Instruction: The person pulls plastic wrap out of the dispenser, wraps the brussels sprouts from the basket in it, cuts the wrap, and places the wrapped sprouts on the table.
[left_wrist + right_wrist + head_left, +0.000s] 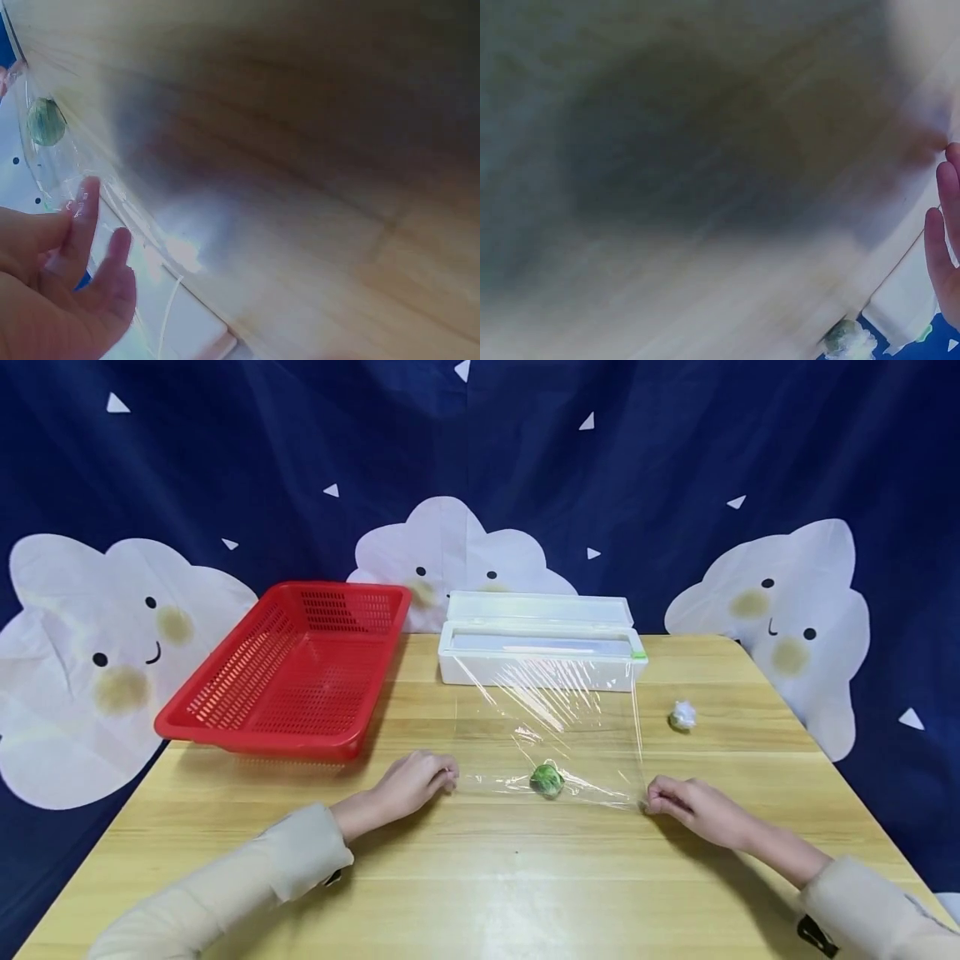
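Observation:
A sheet of clear cling film (487, 735) stretches toward me from the white dispenser box (480, 670). My left hand (416, 785) pinches its near left corner between thumb and forefinger, the other fingers spread loosely in the left wrist view. At the near right corner, my right hand (701, 810) pinches the film; only part of this hand (949, 247) shows at the right wrist view's edge. A small round green vegetable, like a Brussels sprout (547, 781), overlaps the film's near edge between the hands. In the left wrist view this green vegetable (46, 121) appears beside the film.
The dispenser's lid (540, 607) stands raised at the back, and a green slider (638, 655) sits on its right end. A red perforated basket (348, 745) stands at the back left. Right of the film lies a small ball wrapped in crumpled film (682, 716) on the wooden table (450, 893).

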A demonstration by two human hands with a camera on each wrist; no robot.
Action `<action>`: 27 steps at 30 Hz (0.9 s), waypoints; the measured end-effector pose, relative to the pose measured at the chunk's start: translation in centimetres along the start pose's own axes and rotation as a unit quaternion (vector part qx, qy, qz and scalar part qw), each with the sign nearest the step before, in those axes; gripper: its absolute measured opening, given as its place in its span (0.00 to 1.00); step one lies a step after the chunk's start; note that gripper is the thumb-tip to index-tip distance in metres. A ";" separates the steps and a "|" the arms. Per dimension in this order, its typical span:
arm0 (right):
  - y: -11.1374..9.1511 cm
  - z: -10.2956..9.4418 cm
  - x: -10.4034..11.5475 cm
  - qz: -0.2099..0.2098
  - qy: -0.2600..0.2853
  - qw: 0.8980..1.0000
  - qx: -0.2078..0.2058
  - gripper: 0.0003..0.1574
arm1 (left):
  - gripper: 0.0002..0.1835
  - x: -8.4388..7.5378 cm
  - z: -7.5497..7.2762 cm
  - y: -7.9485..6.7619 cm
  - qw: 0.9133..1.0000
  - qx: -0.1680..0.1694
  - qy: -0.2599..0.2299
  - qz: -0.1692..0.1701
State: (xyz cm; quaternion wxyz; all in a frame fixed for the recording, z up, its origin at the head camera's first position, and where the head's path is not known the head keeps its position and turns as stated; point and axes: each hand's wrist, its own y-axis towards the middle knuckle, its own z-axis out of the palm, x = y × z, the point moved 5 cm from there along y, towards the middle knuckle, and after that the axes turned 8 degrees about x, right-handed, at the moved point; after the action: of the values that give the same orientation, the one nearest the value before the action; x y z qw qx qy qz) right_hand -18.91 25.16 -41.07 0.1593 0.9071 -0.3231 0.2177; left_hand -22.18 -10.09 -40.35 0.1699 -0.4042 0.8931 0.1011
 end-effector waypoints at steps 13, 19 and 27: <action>1.4 -0.1 -2.1 0.165 0.117 0.979 0.026 0.06 | 0.04 0.1 0.3 1.7 0.996 -0.040 0.086 0.007; 1.9 0.3 -3.2 0.224 0.115 0.968 0.015 0.08 | 0.06 0.8 0.9 3.2 0.992 -0.017 0.120 -0.046; 3.0 0.6 -2.7 0.269 -0.038 0.962 0.013 0.09 | 0.05 0.8 1.6 4.5 0.975 0.060 0.149 -0.153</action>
State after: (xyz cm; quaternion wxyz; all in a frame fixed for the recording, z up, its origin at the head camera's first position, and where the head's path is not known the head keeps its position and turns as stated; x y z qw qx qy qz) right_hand -22.57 24.07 -42.44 0.0703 0.7966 -0.5579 0.2219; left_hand -25.74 -7.16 -41.89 0.0726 -0.5360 0.8401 -0.0411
